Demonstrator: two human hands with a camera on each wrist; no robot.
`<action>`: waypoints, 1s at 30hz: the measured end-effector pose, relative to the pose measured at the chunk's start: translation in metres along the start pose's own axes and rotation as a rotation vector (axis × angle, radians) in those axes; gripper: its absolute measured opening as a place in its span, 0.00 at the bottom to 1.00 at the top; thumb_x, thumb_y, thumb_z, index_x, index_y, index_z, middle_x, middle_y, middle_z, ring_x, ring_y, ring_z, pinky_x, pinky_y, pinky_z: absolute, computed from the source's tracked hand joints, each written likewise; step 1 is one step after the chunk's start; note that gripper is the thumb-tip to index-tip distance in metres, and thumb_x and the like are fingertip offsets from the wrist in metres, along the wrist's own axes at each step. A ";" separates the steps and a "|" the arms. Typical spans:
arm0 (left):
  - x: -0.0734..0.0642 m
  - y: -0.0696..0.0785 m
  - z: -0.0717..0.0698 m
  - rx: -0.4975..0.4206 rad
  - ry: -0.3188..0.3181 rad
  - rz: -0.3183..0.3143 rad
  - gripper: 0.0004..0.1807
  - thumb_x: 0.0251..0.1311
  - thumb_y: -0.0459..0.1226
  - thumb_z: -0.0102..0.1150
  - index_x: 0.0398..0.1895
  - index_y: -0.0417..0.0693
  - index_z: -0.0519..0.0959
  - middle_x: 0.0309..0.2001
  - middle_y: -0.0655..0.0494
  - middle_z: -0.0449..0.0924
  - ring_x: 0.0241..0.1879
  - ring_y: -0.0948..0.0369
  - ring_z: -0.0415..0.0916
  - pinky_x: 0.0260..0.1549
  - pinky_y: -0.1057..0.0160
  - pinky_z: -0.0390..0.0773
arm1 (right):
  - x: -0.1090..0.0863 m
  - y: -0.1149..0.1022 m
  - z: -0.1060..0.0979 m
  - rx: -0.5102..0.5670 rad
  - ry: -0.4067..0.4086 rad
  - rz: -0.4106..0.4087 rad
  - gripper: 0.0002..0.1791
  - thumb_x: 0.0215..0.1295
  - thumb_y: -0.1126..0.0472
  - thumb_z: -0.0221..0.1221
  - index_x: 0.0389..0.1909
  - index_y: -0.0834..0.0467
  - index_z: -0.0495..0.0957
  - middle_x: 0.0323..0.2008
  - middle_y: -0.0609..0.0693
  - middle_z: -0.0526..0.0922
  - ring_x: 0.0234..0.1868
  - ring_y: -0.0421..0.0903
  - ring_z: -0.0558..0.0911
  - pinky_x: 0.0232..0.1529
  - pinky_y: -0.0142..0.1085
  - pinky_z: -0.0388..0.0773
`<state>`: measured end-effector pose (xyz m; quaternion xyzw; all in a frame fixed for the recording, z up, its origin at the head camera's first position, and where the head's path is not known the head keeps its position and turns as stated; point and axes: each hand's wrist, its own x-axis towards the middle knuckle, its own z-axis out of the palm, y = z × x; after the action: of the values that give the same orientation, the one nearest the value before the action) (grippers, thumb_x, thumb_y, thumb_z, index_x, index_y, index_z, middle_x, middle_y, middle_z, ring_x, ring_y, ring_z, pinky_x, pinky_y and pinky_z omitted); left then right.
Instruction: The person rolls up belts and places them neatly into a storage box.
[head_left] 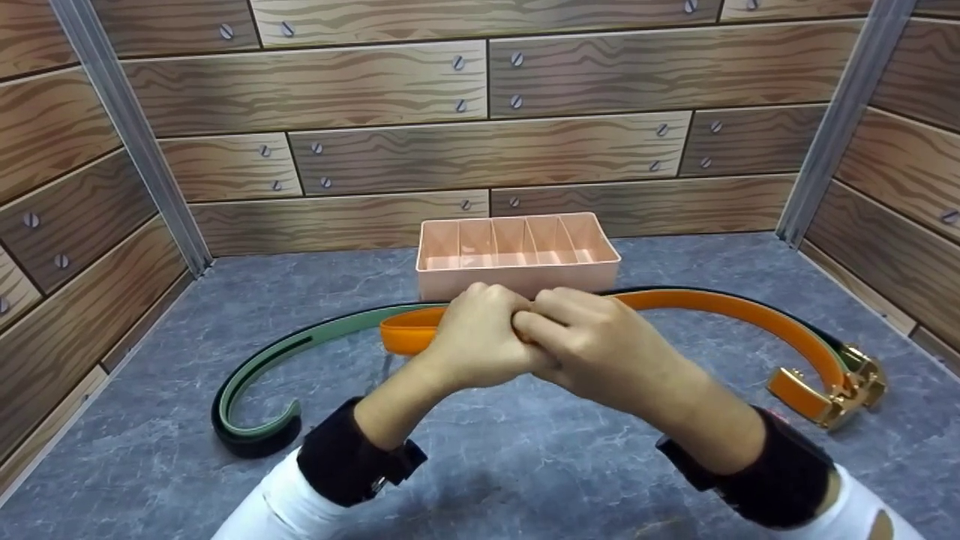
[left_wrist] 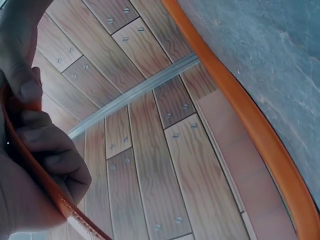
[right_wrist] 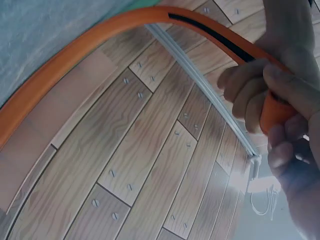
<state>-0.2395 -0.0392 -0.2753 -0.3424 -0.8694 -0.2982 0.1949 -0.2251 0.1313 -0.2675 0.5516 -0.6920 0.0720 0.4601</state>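
Head view shows the left hand (head_left: 480,341) and right hand (head_left: 600,346) both gripping the orange belt (head_left: 705,300) above the tabletop (head_left: 465,472), before the pink box (head_left: 448,285). Rolling or folding it seems the step in hand; another turn would call for a firm pinch. The green belt (head_left: 352,322) behind and gold buckle (head_left: 862,382) could snag.

Fingers (left_wrist: 55,140) gripping orange strap (left_wrist: 59,198); plank-patterned wall (left_wrist: 140,135) behind.
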 end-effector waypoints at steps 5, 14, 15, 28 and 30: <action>-0.001 0.001 -0.006 -0.053 0.032 -0.015 0.19 0.48 0.44 0.65 0.09 0.56 0.66 0.10 0.68 0.58 0.12 0.71 0.57 0.14 0.71 0.57 | 0.000 0.002 0.000 0.084 0.021 0.101 0.13 0.45 0.70 0.70 0.33 0.59 0.80 0.34 0.51 0.75 0.28 0.42 0.74 0.29 0.29 0.75; -0.001 0.003 -0.006 -0.032 0.138 -0.042 0.24 0.51 0.48 0.67 0.08 0.54 0.64 0.09 0.68 0.55 0.10 0.72 0.53 0.12 0.72 0.53 | -0.002 0.010 0.002 0.167 0.016 0.170 0.15 0.45 0.70 0.71 0.35 0.59 0.81 0.38 0.52 0.76 0.29 0.42 0.75 0.29 0.30 0.76; -0.001 0.003 -0.006 -0.024 0.146 -0.059 0.25 0.50 0.49 0.67 0.08 0.54 0.64 0.09 0.68 0.55 0.10 0.71 0.52 0.12 0.71 0.52 | -0.002 0.010 0.002 0.153 0.016 0.163 0.15 0.45 0.70 0.71 0.36 0.60 0.81 0.38 0.52 0.76 0.29 0.43 0.76 0.29 0.31 0.77; 0.002 0.000 -0.005 -0.198 0.070 -0.120 0.18 0.53 0.41 0.67 0.11 0.52 0.71 0.11 0.67 0.59 0.14 0.70 0.55 0.15 0.71 0.53 | -0.002 0.006 0.000 -0.050 -0.026 0.127 0.18 0.43 0.68 0.76 0.36 0.62 0.80 0.37 0.53 0.75 0.31 0.44 0.76 0.33 0.31 0.79; 0.003 -0.003 -0.006 -0.220 0.039 -0.109 0.19 0.55 0.40 0.66 0.12 0.51 0.70 0.12 0.66 0.59 0.14 0.70 0.55 0.16 0.71 0.53 | -0.002 0.006 0.001 -0.064 -0.039 0.122 0.18 0.43 0.68 0.76 0.36 0.63 0.80 0.36 0.53 0.76 0.32 0.44 0.77 0.34 0.31 0.79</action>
<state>-0.2427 -0.0430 -0.2707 -0.3080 -0.8449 -0.4083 0.1565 -0.2304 0.1346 -0.2673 0.4945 -0.7352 0.0669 0.4588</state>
